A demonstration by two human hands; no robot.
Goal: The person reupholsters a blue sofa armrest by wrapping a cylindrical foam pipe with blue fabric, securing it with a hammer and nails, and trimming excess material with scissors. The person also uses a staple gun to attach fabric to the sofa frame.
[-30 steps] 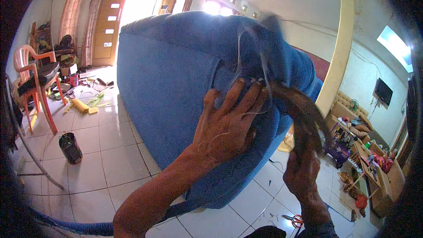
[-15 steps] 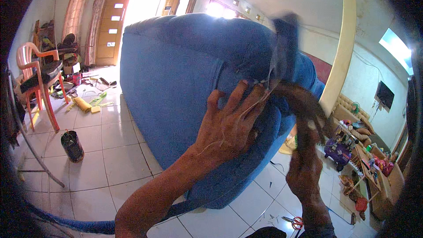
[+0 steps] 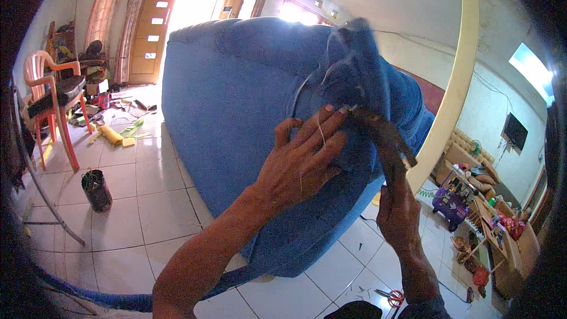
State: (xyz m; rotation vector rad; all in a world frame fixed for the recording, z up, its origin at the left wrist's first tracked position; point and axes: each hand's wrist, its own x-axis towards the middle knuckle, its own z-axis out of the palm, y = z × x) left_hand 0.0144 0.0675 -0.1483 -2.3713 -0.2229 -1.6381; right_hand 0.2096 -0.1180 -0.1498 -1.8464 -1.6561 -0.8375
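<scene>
A large sofa (image 3: 230,118) covered in blue fabric stands tilted up before me. My left hand (image 3: 307,156) lies against its corner, fingers bent and fingertips pressing the gathered blue fabric (image 3: 348,77). A thin pale thread (image 3: 321,127) runs over the back of that hand. My right hand (image 3: 398,215) is closed round a dark hammer (image 3: 384,139), whose curved head reaches to the left fingertips. A small light bit shows where they meet, too small to name. A loose fabric flap rises above the hammer head.
Scissors with red handles (image 3: 394,298) and scraps lie on the tiled floor at lower right. A purple compressor (image 3: 449,207) stands beside a cluttered wooden bench. At left are an orange plastic chair (image 3: 56,88), a dark pot (image 3: 96,191) and scattered items. A pale post (image 3: 458,71) rises at right.
The hammer, blurred earlier, has swung left to the left fingertips, with my right hand. The raised fabric flap has shifted left. My left hand stays at the sofa corner.
</scene>
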